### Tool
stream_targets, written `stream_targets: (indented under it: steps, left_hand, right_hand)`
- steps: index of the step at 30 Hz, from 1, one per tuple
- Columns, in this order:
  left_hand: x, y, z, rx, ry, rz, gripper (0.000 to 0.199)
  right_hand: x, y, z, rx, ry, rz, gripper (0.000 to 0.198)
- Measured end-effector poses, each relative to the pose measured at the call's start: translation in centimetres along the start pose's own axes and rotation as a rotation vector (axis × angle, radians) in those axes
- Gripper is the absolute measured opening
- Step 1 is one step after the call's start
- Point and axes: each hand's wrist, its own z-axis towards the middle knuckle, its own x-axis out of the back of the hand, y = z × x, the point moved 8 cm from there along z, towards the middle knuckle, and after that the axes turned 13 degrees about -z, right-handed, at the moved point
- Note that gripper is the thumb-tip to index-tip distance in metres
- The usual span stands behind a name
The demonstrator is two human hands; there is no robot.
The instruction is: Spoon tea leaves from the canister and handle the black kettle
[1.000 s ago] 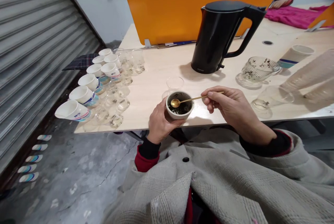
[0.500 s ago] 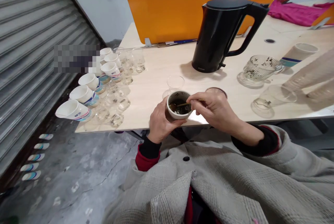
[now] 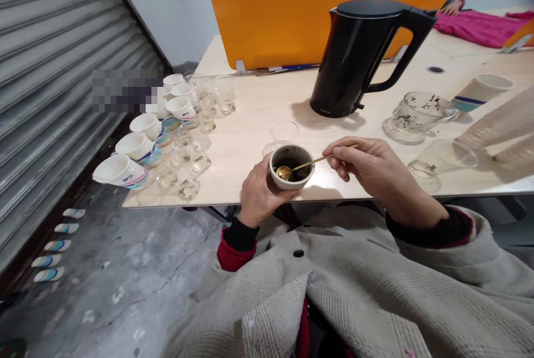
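My left hand (image 3: 259, 191) is wrapped round a pale cup (image 3: 292, 184), tilted toward me over the table's front edge. Dark wet leaves, which look like tea leaves (image 3: 301, 173), cling to its inside and lie at the bottom. Between the thumb and fingers of my right hand (image 3: 362, 168) is the handle of a gold spoon (image 3: 284, 172). Its bowl rests within the mouth of the cup, close to the left inner wall. Just behind the cup stands a clear plastic cup (image 3: 284, 130).
A black electric kettle (image 3: 346, 63) stands behind my hands, before an orange divider (image 3: 267, 18). Paper cups (image 3: 136, 146) and clear cups (image 3: 189, 185) crowd the left. On the right are a glass cup (image 3: 421, 113) with dark bits and stacked cups (image 3: 496, 113). Another person's hand (image 3: 453, 8) touches pink cloth (image 3: 471, 28).
My right hand has drawn back to the right and raised the spoon, so its gold bowl now shows near the cup's mouth. My left hand still holds the cup.
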Motion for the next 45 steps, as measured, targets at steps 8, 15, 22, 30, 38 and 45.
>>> stream_targets:
  steps: [8, 15, 22, 30, 38, 45]
  left_hand:
    - [0.2, -0.1, 0.0, 0.017, 0.012, -0.015, 0.097]
    - [0.2, 0.0, 0.1, 0.028, 0.017, 0.002, 0.095]
    - [0.1, 0.1, 0.0, 0.01, 0.016, 0.01, 0.095]
    - [0.1, -0.3, 0.0, -0.007, 0.004, 0.045, 0.096]
    - [0.1, -0.2, 0.1, -0.004, 0.007, 0.039, 0.096]
    - [0.2, -0.5, 0.0, 0.027, 0.013, 0.031, 0.097]
  right_hand:
    - [1.7, 1.1, 0.6, -0.065, 0.109, 0.15, 0.015]
    - [3.2, -1.0, 0.9, 0.07, 0.242, 0.094, 0.01]
    - [3.2, -4.3, -0.3, 0.354, 0.402, -0.181, 0.011]
    - [-0.8, -4.5, 1.1, 0.644, 0.285, -0.683, 0.02]
    - [-0.2, -4.7, 1.2, 0.625, 0.371, -0.624, 0.022]
    - [1.4, -4.2, 1.2, 0.535, 0.413, -0.49, 0.019]
